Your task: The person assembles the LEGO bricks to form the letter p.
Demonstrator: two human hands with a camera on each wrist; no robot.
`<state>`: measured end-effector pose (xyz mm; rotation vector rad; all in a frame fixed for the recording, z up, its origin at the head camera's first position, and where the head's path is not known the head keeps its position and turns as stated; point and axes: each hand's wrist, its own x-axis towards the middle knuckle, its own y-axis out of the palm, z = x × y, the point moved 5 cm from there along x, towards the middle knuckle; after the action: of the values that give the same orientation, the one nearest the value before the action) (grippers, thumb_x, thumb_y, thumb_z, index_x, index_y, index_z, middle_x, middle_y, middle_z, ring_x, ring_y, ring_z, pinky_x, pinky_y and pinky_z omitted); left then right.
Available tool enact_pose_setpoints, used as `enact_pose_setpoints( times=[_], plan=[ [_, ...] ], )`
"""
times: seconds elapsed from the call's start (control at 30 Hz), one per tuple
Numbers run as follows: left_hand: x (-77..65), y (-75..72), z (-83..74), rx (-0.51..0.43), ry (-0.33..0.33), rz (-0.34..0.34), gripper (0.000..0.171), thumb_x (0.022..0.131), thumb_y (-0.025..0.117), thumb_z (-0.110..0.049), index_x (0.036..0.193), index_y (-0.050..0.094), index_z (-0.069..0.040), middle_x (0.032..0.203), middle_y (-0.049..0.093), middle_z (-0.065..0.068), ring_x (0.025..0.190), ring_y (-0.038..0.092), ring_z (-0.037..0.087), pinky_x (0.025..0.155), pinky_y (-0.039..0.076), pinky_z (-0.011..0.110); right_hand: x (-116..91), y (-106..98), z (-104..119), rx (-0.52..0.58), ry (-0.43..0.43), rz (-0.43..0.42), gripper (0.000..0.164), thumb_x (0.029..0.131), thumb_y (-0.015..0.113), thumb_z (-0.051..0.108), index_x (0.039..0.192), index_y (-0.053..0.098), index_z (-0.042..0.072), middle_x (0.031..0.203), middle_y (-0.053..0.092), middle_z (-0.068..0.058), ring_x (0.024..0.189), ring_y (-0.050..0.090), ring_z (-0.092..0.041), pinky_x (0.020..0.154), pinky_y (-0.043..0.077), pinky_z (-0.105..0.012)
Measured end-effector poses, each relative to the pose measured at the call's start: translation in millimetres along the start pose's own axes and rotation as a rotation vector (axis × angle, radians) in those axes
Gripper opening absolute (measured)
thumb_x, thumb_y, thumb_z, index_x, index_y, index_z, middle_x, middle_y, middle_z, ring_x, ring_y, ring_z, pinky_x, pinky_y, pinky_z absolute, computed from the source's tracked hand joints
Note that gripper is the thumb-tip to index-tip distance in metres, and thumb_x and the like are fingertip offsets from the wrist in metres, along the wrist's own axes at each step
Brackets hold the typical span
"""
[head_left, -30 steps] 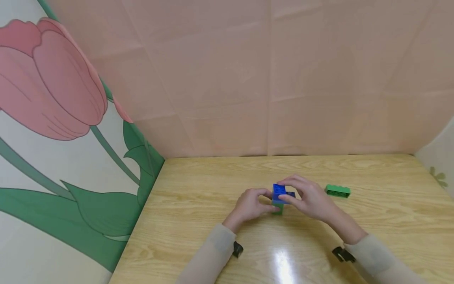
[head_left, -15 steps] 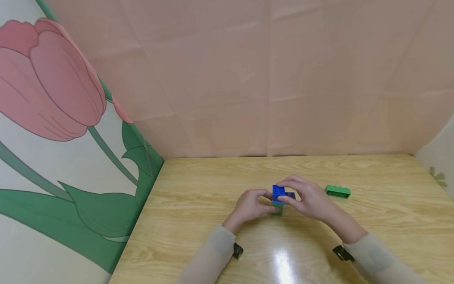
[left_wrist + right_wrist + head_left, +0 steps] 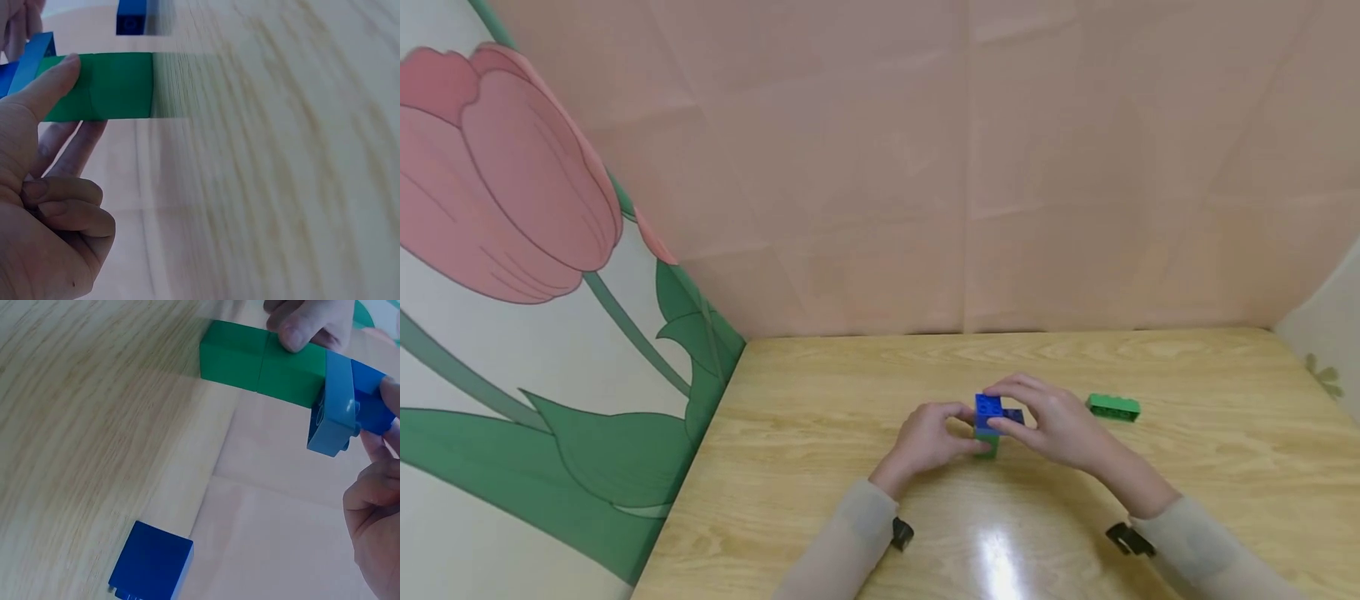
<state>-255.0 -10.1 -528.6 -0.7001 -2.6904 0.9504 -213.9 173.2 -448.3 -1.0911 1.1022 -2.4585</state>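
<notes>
Building bricks form an upright stack on the wooden table. Two green bricks (image 3: 231, 356) make up its lower part. On them lies a lighter blue brick (image 3: 337, 403) that juts out toward the right, and a blue brick (image 3: 988, 407) sits on top. My left hand (image 3: 928, 437) pinches the green part, thumb in front and fingers behind. From the other side, my right hand (image 3: 1052, 421) grips the top blue brick between thumb and fingers. How firmly the top brick is seated cannot be told.
A loose green brick (image 3: 1112, 407) lies to the right of the hands. Another blue brick (image 3: 153, 559) stands apart on the table in the right wrist view; I cannot make it out in the head view. A pinkish sheet (image 3: 865, 167) hangs behind the table.
</notes>
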Motion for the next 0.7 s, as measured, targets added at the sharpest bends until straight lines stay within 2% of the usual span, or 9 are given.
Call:
enact_pose_setpoints(
  times=[0.07, 0.2, 0.33, 0.43, 0.53, 0.6, 0.63, 0.7],
  plan=[
    [-0.9, 0.6, -0.1, -0.003, -0.004, 0.001, 0.037, 0.083, 0.087, -0.05, 0.113, 0.076, -0.033, 0.106, 0.069, -0.025, 0.116, 0.062, 0.007, 0.104, 0.047, 0.045, -1.6, 0.5, -0.9, -0.001, 0.018, 0.009, 0.041, 0.087, 0.086, 0.015, 0.125, 0.071, 0.012, 0.121, 0.069, 0.003, 0.084, 0.064, -0.009, 0.058, 0.049, -0.023],
    [-2.0, 0.4, -1.2, -0.005, -0.004, -0.002, 0.038, 0.082, 0.087, -0.05, 0.114, 0.076, -0.034, 0.106, 0.069, -0.025, 0.116, 0.063, 0.009, 0.103, 0.047, 0.044, -3.7, 0.6, -2.2, -0.009, 0.038, 0.019, 0.045, 0.087, 0.086, 0.018, 0.129, 0.069, 0.011, 0.123, 0.069, 0.001, 0.084, 0.064, -0.011, 0.059, 0.05, -0.025],
    [-2.5, 0.1, -1.5, 0.0, 0.006, -0.004, 0.04, 0.082, 0.087, -0.05, 0.116, 0.075, -0.033, 0.108, 0.069, -0.024, 0.117, 0.064, 0.01, 0.104, 0.047, 0.045, -5.9, -1.7, -3.8, -0.035, 0.054, 0.023, 0.05, 0.087, 0.087, 0.021, 0.132, 0.068, 0.011, 0.126, 0.069, 0.0, 0.098, 0.069, -0.017, 0.073, 0.058, -0.036],
    [-2.5, 0.1, -0.5, -0.007, 0.01, -0.006, 0.042, 0.082, 0.087, -0.05, 0.118, 0.075, -0.032, 0.108, 0.069, -0.024, 0.117, 0.063, 0.01, 0.105, 0.046, 0.046, -9.4, -5.2, -6.6, -0.044, 0.085, 0.024, 0.05, 0.088, 0.086, 0.023, 0.133, 0.067, 0.012, 0.128, 0.068, 0.001, 0.112, 0.069, -0.024, 0.084, 0.059, -0.047],
    [-2.4, -0.3, 0.4, -0.018, 0.009, -0.009, 0.045, 0.08, 0.088, -0.051, 0.118, 0.074, -0.032, 0.109, 0.069, -0.024, 0.117, 0.062, 0.007, 0.106, 0.045, 0.046, -14.0, -10.1, -10.0, -0.037, 0.127, 0.023, 0.048, 0.09, 0.084, 0.024, 0.133, 0.067, 0.014, 0.131, 0.068, 0.0, 0.115, 0.067, -0.027, 0.085, 0.058, -0.051],
    [-2.6, -1.1, 0.3, -0.027, 0.01, -0.013, 0.046, 0.079, 0.088, -0.052, 0.119, 0.074, -0.033, 0.109, 0.068, -0.025, 0.117, 0.061, 0.006, 0.107, 0.045, 0.046, -17.4, -13.9, -13.1, -0.023, 0.157, 0.02, 0.046, 0.092, 0.083, 0.024, 0.133, 0.067, 0.014, 0.132, 0.068, -0.001, 0.094, 0.07, -0.018, 0.075, 0.059, -0.043],
    [-2.6, -1.5, 0.1, -0.031, 0.011, -0.013, 0.047, 0.079, 0.088, -0.053, 0.119, 0.074, -0.033, 0.109, 0.068, -0.025, 0.118, 0.061, 0.005, 0.107, 0.044, 0.047, -19.3, -15.7, -15.3, -0.018, 0.175, 0.02, 0.045, 0.092, 0.082, 0.024, 0.133, 0.067, 0.014, 0.132, 0.068, -0.002, 0.082, 0.067, -0.013, 0.069, 0.058, -0.037],
    [-2.8, -2.9, -1.3, -0.046, 0.019, -0.013, 0.047, 0.079, 0.088, -0.054, 0.119, 0.074, -0.033, 0.11, 0.068, -0.025, 0.119, 0.06, 0.005, 0.108, 0.044, 0.048, -23.1, -19.4, -19.9, -0.02, 0.196, 0.016, 0.043, 0.093, 0.081, 0.023, 0.133, 0.067, 0.014, 0.13, 0.068, -0.003, 0.062, 0.051, -0.004, 0.056, 0.049, -0.028]
  ],
)
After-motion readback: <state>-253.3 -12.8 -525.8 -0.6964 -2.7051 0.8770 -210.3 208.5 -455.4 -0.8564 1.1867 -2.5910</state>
